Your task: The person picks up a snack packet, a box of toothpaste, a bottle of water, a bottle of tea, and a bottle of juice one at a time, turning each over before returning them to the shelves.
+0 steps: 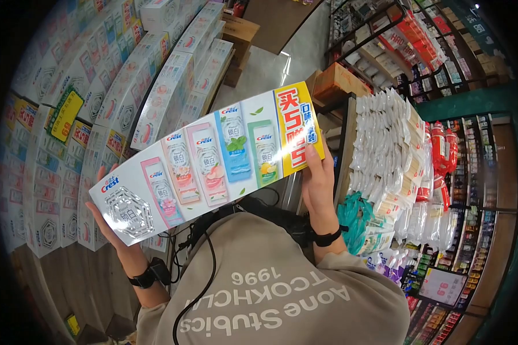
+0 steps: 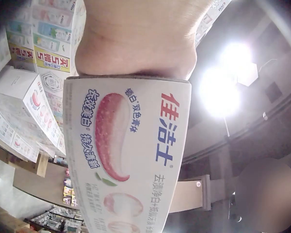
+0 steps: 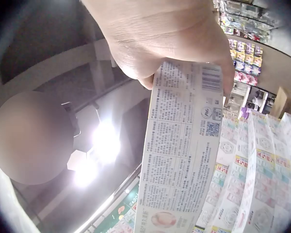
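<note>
A long white Crest toothpaste box (image 1: 213, 164) is held tilted across the front of the body, its right end higher in the head view. Five toothpaste tubes are not counted here; several coloured tubes are printed on its face, with a yellow panel at the right end. My left hand (image 1: 110, 233) grips the left end, fingertips showing past the upper edge. My right hand (image 1: 318, 187) holds the yellow end, thumb on the front. The left wrist view shows one long side of the box (image 2: 121, 145) below the hand; the right wrist view shows a text-covered side with a barcode (image 3: 179, 136).
Stacked rows of similar toothpaste boxes (image 1: 155, 98) fill the left, with a yellow-green price tag (image 1: 66, 115). At right stand white plastic packs (image 1: 380, 155) and a shelf rack (image 1: 472, 230). A cardboard box (image 1: 342, 80) sits farther back.
</note>
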Motion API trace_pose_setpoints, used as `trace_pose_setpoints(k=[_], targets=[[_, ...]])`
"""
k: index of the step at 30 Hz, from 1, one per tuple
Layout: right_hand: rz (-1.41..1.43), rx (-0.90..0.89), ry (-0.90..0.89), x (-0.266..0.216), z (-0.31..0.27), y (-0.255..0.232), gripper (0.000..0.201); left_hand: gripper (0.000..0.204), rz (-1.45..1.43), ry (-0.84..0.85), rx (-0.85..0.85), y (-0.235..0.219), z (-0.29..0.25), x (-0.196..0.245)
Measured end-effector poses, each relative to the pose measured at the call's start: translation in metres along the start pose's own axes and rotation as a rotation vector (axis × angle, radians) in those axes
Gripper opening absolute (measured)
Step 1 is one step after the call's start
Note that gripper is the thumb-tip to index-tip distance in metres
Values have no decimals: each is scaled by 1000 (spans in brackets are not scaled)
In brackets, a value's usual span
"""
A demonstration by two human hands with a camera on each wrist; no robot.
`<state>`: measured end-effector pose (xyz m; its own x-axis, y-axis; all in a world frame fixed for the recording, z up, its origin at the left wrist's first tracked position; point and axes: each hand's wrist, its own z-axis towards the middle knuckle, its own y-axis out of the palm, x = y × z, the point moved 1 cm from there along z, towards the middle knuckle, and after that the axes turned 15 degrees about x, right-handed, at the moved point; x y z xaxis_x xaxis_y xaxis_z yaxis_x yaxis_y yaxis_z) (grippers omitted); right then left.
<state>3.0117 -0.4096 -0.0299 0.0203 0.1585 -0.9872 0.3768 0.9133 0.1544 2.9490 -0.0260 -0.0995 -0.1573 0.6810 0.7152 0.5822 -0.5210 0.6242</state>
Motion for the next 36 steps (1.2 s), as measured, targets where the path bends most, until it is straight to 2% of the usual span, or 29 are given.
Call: trace_pose_setpoints(k=[4,7,10,13,16,18,21,24,27,32,34,36], targets=[[-3,24,11,0,-2,-5,61,71,-86,-17,-53,5,0,-1],[44,57,-6,2,2,-7,62,68,-22,5,-35,5,1,-7],[78,66,-8,-1,4,-5,64,65,-37,0,-99,3,-1,-8],[81,38,-24,-1,5,-4,70,61,-125,-10,-96,2,1,-10],[120,80,-45,-1,4,-2,76,60,-124,0,0,1,2,-13],[155,68,0,-4,4,-4,83,59,-123,11,-20,-1,3,-15],[146,59,-21,0,7,-10,84,62,-103,11,6,16,-3,-13],[180,41,53,1,7,-12,79,65,-106,46,-78,0,3,-17],[170,14,126,9,12,-21,74,64,-89,24,-47,2,6,-19],[131,-10,256,22,17,-31,55,55,-55,-41,-39,-1,10,-20],[100,-16,246,25,19,-23,48,61,-104,-80,-38,-1,9,-16],[66,-33,267,28,23,-25,46,67,-74,-29,-31,2,6,-14]])
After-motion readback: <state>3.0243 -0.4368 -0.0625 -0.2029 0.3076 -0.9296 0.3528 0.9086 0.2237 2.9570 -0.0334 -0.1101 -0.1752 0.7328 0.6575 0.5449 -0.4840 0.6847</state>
